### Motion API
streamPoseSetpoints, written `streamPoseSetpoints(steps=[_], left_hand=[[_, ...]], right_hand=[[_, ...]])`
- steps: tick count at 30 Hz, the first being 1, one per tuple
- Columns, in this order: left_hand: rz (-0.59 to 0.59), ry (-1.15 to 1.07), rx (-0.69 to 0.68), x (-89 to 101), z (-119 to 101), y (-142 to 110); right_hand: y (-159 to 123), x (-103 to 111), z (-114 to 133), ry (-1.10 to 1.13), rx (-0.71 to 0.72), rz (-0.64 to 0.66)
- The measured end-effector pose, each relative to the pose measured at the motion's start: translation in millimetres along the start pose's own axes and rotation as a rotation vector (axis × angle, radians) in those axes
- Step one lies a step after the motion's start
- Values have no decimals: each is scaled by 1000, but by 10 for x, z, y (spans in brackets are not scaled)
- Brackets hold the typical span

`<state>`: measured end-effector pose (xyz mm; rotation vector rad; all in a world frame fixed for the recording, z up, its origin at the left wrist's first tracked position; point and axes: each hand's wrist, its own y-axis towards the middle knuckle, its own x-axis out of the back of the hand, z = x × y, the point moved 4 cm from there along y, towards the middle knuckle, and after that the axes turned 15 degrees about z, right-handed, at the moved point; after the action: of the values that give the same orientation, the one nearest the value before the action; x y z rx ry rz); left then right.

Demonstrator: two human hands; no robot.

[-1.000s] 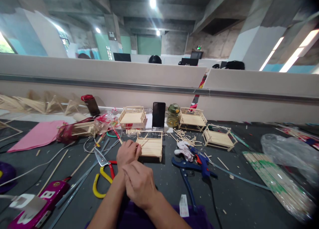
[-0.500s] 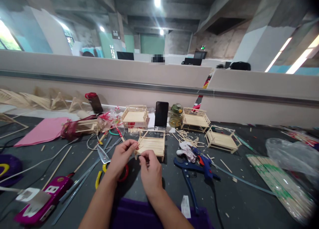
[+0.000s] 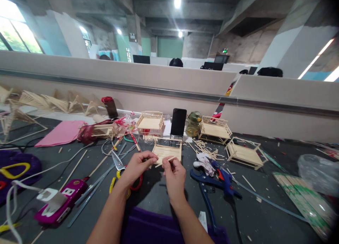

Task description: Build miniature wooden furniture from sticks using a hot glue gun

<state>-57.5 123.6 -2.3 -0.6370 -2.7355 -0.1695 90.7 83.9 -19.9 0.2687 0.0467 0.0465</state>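
Right hand (image 3: 175,175) pinches thin wooden stick (image 3: 159,164); left hand (image 3: 140,166) has fingertips together, can't tell on what. Just beyond, front miniature bench (image 3: 166,152): deck laid, back rail up, sides look unfinished. Right-side bench (image 3: 243,156) sparsely railed; 2 farther benches (image 3: 150,123) (image 3: 215,129) fuller.
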Motion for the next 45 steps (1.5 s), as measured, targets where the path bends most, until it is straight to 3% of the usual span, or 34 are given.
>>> streamPoseSetpoints(steps=[2, 4, 9, 13, 21, 28, 45], left_hand=[[-204, 159, -6, 98, 58, 7], [-311, 358, 7, 132, 102, 11], [-304, 755, 18, -33, 74, 13], [-307, 927, 51, -155, 2, -1], [-234, 1012, 59, -232, -92, 24], [-151, 1024, 0, -261, -56, 92], [-57, 1068, -79, -249, -58, 145]], right_hand=[[-15, 40, 21, -56, 41, -40], [-29, 57, 35, -119, 68, -44], [-54, 32, 96, -238, 105, 9], [-58, -8, 129, -264, 135, 49], [-74, -64, 134, -370, 152, 102], [-64, -70, 65, -462, 2, 138], [-116, -211, 185, -624, 144, 214]])
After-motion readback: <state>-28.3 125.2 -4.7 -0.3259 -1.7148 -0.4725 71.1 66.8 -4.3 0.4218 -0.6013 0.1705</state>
